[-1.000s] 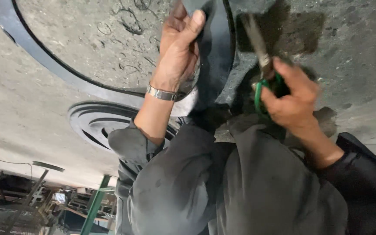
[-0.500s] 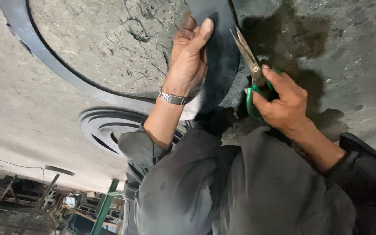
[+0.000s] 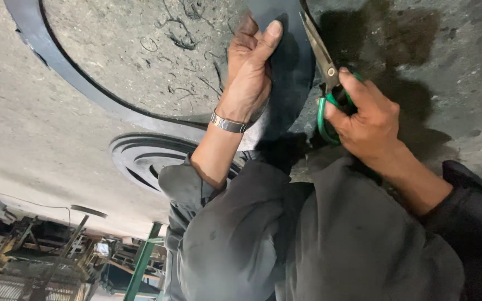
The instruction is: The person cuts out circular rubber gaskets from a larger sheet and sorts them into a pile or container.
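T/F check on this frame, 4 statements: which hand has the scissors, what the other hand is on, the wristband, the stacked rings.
1. The right hand holds green-handled scissors. True.
2. The left hand hangs free in the air. False: it lies flat on the dark rubber sheet.
3. A metal band sits on the right wrist. False: it is on the left wrist.
4. A stack of dark rings lies on the concrete floor. True.

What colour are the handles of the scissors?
Green. The scissors have green handles, held in the right hand; the head view shows them clearly.
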